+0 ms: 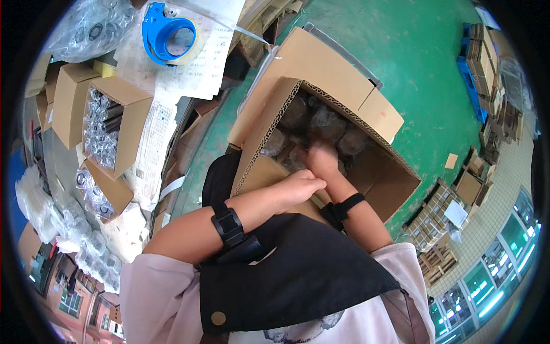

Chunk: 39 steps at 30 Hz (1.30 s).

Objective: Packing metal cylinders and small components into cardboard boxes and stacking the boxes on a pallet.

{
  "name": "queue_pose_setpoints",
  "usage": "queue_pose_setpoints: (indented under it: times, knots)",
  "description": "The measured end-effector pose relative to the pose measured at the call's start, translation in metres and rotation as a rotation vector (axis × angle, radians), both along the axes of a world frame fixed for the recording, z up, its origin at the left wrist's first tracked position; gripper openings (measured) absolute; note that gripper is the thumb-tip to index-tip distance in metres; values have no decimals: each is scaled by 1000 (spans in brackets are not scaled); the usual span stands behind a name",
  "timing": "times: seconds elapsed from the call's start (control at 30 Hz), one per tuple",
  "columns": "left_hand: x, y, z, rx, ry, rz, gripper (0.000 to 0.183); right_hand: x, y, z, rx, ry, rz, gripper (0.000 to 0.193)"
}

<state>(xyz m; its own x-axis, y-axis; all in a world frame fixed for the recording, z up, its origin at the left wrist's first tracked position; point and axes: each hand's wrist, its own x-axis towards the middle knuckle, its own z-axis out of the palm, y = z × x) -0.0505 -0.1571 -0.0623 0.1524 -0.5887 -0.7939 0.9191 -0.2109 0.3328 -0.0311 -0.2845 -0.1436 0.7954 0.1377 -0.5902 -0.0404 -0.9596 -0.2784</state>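
An open cardboard box (375, 175) stands before me with several round, plastic-wrapped parts (327, 123) inside. My right hand (322, 153) reaches down into it among these parts. Its fingers are smeared by motion and partly hidden, so I cannot make out a grip. My left hand (301, 186) is closed at the near side of the box, over the near flap (266, 175), its thumb lying on top. Whatever its fingers hold is hidden. Black straps circle both forearms.
On the left, a table bears papers (200, 74), a blue tape dispenser (170, 37) and a smaller carton (132, 106) of clear-wrapped parts. Plastic bags (37, 198) lie beyond it. Stacked cardboard (484, 60) and pallets (438, 258) stand to the right on the green floor (424, 74).
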Motion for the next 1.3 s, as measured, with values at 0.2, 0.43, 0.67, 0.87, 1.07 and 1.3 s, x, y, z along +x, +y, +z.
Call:
queue_pose_setpoints:
  times: [0.2, 0.43, 0.67, 0.87, 1.07, 1.3]
  knots:
    - [7, 20, 47, -223, -743, -571, 30, 32, 22, -1, -41, 316, 46, 41]
    - [27, 105, 108, 39, -984, -373, 17, -10, -66, -1, 49, -211, -130, 64]
    - [-9, 98, 61, 565, -1815, -240, 24, 4, -64, -6, -214, -51, 92, 95]
    - [-15, 96, 50, 607, -1871, -200, 25, -15, -67, -12, -21, -65, 237, 88]
    - [-15, 89, 55, 636, -1910, -222, 25, 16, -61, -16, -199, 36, 324, 72]
    - [-27, 92, 55, 705, -1873, -200, 25, 12, -55, 12, -102, 398, 420, 78]
